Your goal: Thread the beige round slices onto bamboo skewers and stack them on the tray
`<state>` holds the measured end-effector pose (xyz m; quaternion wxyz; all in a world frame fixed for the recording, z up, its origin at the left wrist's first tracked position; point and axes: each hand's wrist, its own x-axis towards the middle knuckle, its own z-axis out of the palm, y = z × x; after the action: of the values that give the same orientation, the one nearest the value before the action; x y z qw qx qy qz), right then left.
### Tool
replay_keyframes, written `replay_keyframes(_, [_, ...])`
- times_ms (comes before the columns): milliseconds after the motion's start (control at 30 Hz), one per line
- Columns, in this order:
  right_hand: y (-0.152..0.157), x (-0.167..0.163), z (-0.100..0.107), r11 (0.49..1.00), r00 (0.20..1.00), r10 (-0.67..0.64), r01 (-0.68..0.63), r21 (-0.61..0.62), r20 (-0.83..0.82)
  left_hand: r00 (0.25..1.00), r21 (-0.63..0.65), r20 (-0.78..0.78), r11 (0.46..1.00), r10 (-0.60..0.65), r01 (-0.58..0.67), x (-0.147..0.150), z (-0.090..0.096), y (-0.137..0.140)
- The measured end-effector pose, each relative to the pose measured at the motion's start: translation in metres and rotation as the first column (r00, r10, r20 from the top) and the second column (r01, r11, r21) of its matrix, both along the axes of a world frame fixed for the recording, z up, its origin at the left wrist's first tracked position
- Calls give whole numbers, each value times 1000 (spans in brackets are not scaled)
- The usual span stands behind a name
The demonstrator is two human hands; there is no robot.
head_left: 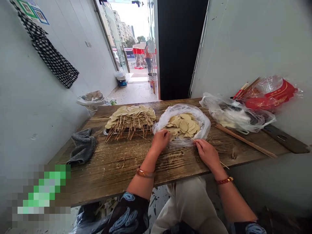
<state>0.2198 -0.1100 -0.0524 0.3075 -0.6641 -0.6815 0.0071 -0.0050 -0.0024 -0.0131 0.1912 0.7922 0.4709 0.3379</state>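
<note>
Wooden table [107, 175], grey cloth [83, 148], skewered slices [131, 113] beside bagged slices [186, 125], right hand [207, 153] clamped on skewer [191, 137], left hand [160, 141], grip unclear.

Pale, flat, roundish slices [193, 126] lie heaped in an open clear bag [206, 125]. A thin, slanting stick [224, 165] reaches the heap, its tip seemingly in one slice.

Daylight is glaring through the doorway [136, 70], bleaching the sky [128, 14] white, while softer, even light is falling across the desk [117, 169]. Shadow is darkening the space beneath it. Wide-angle distortion is stretching the edges, and coarse pixel blocks [45, 191] are masking the lower left.
</note>
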Motion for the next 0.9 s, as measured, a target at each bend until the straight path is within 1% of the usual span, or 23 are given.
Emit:
replay_keyframes(100, [0,0,0,1000,1000,-4,4,4,1,986,61,105,988,132,-139,-2,0,5])
replay_keyframes(167, [0,0,0,1000,1000,-8,8,6,4,975,128,126,972,183,-199,-3,0,5])
replay_keyframes(233, [0,0,1,1000,1000,-9,9,9,8,971,197,119,954,208,-228,-2,1,2])
replay_keyframes(300, [-1,-1,1,1000,1000,-9,8,9,13,978,263,67,943,196,-207,1,2,-2])
replay_keyframes(367, [-1,-2,2,1000,1000,-10,10,4,15,988,293,-19,946,151,-139,5,3,-7])
replay_keyframes(467, [-1,-2,2,1000,1000,-19,19,-4,15,990,252,-129,967,62,-28,10,2,-11])
replay_keyframes(533, [-1,-2,2,1000,1000,-21,21,1,13,990,212,-142,977,18,12,12,1,-11])
replay_keyframes(600, [0,-1,1,1000,1000,-20,19,14,10,999,160,-52,987,-4,12,12,1,-9])
replay_keyframes(667, [0,-1,1,1000,1000,-12,11,20,7,989,48,146,999,-3,-4,12,2,-5])
replay_keyframes(700, [0,-1,0,1000,1000,-7,7,17,6,963,-33,270,999,4,5,11,3,-4])
replay_keyframes(733, [0,-1,0,1000,1000,-4,4,12,3,919,-123,393,992,18,33,9,4,-3])
replay_keyframes(800, [-1,-1,0,1000,1000,-1,1,-2,-2,800,-280,597,950,60,137,7,6,-2])
replay_keyframes(867, [-1,-1,0,1000,1000,-2,2,-11,-6,690,-364,717,898,100,248,5,8,-3])
replay_keyframes(900, [-1,0,0,1000,1000,-1,1,-14,-8,655,-385,747,877,114,286,5,8,-4])
